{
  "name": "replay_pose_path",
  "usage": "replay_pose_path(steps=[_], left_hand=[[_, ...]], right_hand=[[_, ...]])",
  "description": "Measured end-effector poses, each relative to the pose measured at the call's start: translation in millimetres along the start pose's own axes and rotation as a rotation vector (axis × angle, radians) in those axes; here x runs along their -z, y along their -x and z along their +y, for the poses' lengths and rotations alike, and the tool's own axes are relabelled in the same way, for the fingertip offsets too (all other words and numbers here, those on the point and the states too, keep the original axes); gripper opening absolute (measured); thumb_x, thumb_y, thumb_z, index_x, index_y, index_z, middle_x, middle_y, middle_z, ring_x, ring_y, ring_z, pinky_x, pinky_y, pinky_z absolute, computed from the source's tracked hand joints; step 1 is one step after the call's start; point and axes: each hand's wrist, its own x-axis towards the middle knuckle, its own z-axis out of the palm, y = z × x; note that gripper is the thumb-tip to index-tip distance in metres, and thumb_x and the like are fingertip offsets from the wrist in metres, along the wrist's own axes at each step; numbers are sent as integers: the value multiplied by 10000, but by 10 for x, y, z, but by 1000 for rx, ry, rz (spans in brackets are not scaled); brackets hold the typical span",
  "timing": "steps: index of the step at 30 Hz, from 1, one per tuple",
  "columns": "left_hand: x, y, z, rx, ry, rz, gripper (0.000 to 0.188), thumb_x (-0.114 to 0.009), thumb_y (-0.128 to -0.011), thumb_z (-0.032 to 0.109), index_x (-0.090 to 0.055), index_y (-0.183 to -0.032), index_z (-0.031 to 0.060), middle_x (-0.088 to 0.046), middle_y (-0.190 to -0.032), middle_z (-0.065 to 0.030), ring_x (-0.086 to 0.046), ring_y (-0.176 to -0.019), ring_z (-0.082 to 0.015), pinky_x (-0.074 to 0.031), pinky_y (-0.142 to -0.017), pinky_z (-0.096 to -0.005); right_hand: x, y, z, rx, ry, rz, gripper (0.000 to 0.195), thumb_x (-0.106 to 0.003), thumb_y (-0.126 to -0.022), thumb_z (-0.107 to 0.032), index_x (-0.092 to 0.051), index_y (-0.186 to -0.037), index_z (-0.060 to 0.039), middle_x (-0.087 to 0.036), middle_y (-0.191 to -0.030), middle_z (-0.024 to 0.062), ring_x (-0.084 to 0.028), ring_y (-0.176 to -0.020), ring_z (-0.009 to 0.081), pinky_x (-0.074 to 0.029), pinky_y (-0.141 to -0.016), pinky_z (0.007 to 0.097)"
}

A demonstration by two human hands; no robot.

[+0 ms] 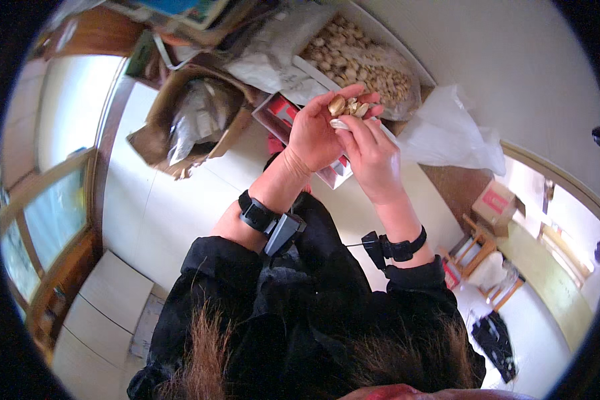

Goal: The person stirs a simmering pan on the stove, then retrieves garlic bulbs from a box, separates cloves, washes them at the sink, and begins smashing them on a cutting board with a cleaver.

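My left hand (320, 127) is held palm up with its fingers apart, cupping several small pale-brown pieces that look like garlic cloves or shells (350, 106). Over its palm, my right hand (372, 150) pinches a whitish piece (338, 124) between thumb and fingertips. Just beyond both hands lies a long white box (312, 70), with many similar pale pieces (355, 62) in clear plastic inside it. Beneath my hands is a smaller box (332, 177) with red and white contents, partly hidden by my hands.
An open cardboard box (152, 145) with plastic wrapping stands at the left. White plastic sheeting (455, 132) hangs to the right of the long box. Farther right are a closed carton (495, 202) and a wooden chair (480, 247). A wood-framed glass door (92, 200) is at far left.
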Motion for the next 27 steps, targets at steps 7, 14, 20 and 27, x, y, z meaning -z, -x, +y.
replay_pose_path(steps=[7, 14, 20, 27], left_hand=[[-804, 1280, -233, -253, 42, -140, 492, -361, -1007, 352, -449, -1411, 85, -335, -1520, -168, -306, -1397, -385, -347, -1094, -549], [-1212, 2522, -253, -464, 4, -225, 497, -393, -986, 306, -451, -1411, 54, -370, -1501, -186, -318, -1391, -398, -249, -1163, -503], [-1321, 3306, -21, -614, -1, -169, 489, -388, -985, 284, -452, -1399, 31, -387, -1482, -212, -315, -1394, -394, -243, -1166, -510], [-1190, 3807, 433, -579, 78, -114, 480, -388, -979, 258, -442, -1393, 23, -398, -1464, -234, -358, -1362, -408, -260, -1165, -517]], right_hand=[[465, 346, -1137, -96, -594, -36, 122, -678, -878, -58, -658, -991, -17, -693, -865, 111, -668, -693, 171, -531, -598, 279], [469, 578, -2163, 239, -549, -83, 176, -707, -808, 18, -665, -975, -18, -681, -862, 125, -677, -742, 218, -546, -664, 310], [144, 661, -2833, 505, -442, -69, 175, -719, -799, 40, -653, -949, -22, -676, -923, 117, -672, -845, 214, -536, -747, 289], [-448, 679, -3032, -118, -768, -101, 131, -707, -880, -85, -683, -988, -15, -692, -844, 14, -633, -717, 82, -515, -653, 229]])
